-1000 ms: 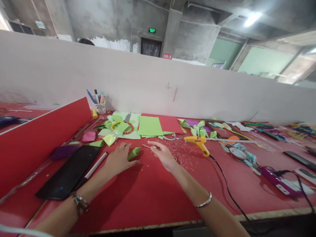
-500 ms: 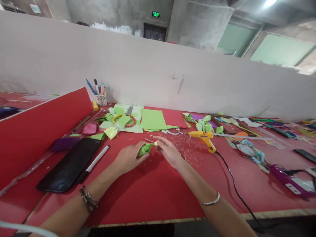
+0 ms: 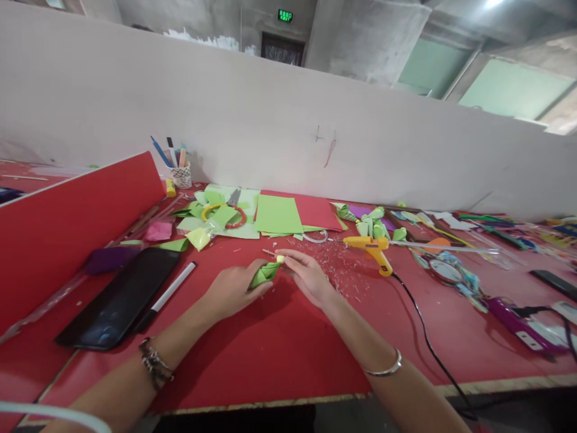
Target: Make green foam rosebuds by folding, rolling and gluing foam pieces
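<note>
Over the red table [image 3: 270,355], my left hand [image 3: 232,291] is closed around a green folded paper piece [image 3: 265,274], its leaf-like layers showing between thumb and fingers. My right hand [image 3: 311,279] pinches a small pale yellow ball [image 3: 280,259] at the paper's upper right end. The ball appears to touch that tip. A thin brown stick [image 3: 269,252] shows just behind the ball; whether the right fingers hold it too, I cannot tell. Right of my hands lies a yellow glue gun [image 3: 368,245] with a clear glue stick in its back.
Green paper sheets [image 3: 279,214] and scissors [image 3: 229,215] lie behind my hands. On the left are a black phone-like slab [image 3: 119,300] and a marker [image 3: 166,294]. Several green folded pieces [image 3: 372,222] sit back right. The glue gun's black cord [image 3: 419,322] crosses the right side.
My right hand has brought the yellow ball against the green paper's tip, closing a small gap. My left hand keeps its hold. The whole view has shifted slightly.
</note>
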Demonstrator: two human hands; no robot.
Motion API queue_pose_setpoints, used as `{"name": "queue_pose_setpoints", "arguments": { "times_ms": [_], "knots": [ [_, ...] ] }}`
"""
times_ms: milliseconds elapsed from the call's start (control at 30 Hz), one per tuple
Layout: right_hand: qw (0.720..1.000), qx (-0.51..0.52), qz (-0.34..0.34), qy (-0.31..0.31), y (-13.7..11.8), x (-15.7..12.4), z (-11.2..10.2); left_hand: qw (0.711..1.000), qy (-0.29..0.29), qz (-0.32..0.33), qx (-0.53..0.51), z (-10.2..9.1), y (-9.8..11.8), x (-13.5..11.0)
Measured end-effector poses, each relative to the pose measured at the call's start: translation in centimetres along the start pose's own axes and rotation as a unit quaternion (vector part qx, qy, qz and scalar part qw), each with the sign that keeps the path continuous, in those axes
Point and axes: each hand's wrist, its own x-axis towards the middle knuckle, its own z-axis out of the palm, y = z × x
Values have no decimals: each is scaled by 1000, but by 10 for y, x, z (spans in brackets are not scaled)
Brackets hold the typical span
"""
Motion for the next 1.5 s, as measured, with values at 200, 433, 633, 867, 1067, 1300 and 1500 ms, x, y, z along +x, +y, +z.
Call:
{"name": "queue_pose_setpoints", "arguments": {
  "times_ms": [200, 433, 633, 867, 1067, 1300, 1500],
  "knots": [
    [998, -38, -46, 6, 1, 1, -1, 1000, 4, -10, -6, 1, 0, -1],
    [985, -143, -95, 21, -4, -1, 2, 999, 5, -17, -33, 2, -1, -1],
    [951, -244, -189, -12, -2, -1, 0, 999, 6, -19, -37, 1, -1, 0],
    [952, -241, -179, -56, -3, -7, 1, 998, 16, -3, -65, 3, -4, -1],
    [913, -332, -223, -85, -9, -12, 5, 995, 32, 18, -91, 5, -6, 0],
    [909, -341, -214, -109, -7, -12, 6, 995, 26, 26, -91, 6, -7, 1],
    [916, -324, -213, -102, -10, -15, 6, 991, 41, 21, -125, 7, -7, 1]
  ]
}}
